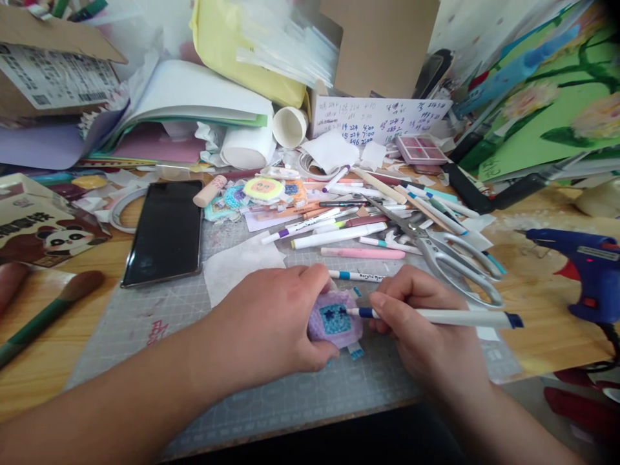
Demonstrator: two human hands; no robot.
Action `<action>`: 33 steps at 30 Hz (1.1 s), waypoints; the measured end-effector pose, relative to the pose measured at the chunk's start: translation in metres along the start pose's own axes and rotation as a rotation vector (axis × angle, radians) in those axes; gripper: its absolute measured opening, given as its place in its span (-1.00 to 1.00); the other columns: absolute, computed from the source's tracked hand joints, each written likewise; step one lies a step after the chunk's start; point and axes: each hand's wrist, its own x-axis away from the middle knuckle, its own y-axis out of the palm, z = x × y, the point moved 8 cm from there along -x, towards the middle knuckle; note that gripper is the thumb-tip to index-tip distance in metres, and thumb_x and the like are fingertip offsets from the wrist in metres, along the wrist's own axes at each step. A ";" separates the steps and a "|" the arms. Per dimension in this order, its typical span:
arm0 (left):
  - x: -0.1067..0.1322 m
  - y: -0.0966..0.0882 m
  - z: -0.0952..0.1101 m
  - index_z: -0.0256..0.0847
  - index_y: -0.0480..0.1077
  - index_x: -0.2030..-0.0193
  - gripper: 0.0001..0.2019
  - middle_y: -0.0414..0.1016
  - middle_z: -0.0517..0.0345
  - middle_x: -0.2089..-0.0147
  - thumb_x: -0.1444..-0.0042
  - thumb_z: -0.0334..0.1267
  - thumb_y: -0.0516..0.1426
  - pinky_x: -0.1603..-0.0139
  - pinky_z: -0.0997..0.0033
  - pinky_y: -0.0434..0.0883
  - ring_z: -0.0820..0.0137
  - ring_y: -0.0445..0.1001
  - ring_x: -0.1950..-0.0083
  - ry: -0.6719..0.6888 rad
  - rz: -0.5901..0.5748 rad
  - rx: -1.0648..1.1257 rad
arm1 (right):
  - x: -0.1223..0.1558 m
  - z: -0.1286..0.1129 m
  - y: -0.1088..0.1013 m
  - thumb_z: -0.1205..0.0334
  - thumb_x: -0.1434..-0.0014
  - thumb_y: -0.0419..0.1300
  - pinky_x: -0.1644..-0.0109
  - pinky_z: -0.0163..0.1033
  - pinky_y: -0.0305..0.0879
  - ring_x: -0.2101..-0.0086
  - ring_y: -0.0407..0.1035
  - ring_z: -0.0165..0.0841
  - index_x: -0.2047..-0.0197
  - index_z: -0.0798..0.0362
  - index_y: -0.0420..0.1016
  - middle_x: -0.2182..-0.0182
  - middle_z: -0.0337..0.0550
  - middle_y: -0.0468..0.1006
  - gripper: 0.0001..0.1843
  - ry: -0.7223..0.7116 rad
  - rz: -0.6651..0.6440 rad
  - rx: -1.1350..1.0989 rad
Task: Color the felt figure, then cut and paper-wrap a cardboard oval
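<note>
My left hand (271, 316) is closed around a small purple piece (334, 320) with a blue square and a dark star on it, pinning it to the grey cutting mat (145, 316). My right hand (426, 323) pinches a white marker pen (436, 316) with a blue end. The pen's tip rests on the blue square of the purple piece. Both hands sit close together at the front middle of the mat.
A black phone (167, 232) lies to the left. Several pens (339, 236) and metal scissors (445, 255) are heaped behind my hands. A blue glue gun (588, 274) stands at the right, a brush (48, 313) and a panda box (43, 226) at the left. Paper, cardboard and a cup (289, 126) fill the back.
</note>
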 end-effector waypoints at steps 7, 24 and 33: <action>0.000 0.000 0.000 -0.10 0.33 0.15 -0.59 0.52 0.13 0.26 0.14 -0.01 0.23 0.37 0.28 0.29 0.15 0.49 0.27 -0.004 0.003 0.011 | -0.001 0.004 0.000 0.27 -0.09 0.22 0.52 -0.25 0.03 0.59 0.20 -0.38 0.60 -0.03 0.28 0.68 -0.33 0.30 -0.73 0.046 -0.001 -0.083; 0.000 -0.001 0.001 -0.10 0.33 0.14 -0.60 0.52 0.12 0.25 0.13 -0.03 0.22 0.33 0.27 0.32 0.16 0.49 0.25 0.004 -0.003 0.013 | 0.000 0.001 0.001 0.31 -0.07 0.20 0.51 -0.25 0.06 0.59 0.18 -0.40 0.60 -0.02 0.26 0.69 -0.34 0.29 -0.73 0.014 -0.030 -0.064; 0.000 -0.002 0.002 -0.12 0.33 0.14 -0.60 0.52 0.08 0.25 0.13 -0.04 0.22 0.35 0.25 0.33 0.13 0.49 0.26 -0.002 -0.007 0.026 | 0.000 0.000 0.003 0.29 -0.08 0.21 0.52 -0.25 0.09 0.59 0.20 -0.38 0.60 -0.02 0.28 0.69 -0.32 0.31 -0.73 0.034 -0.033 -0.099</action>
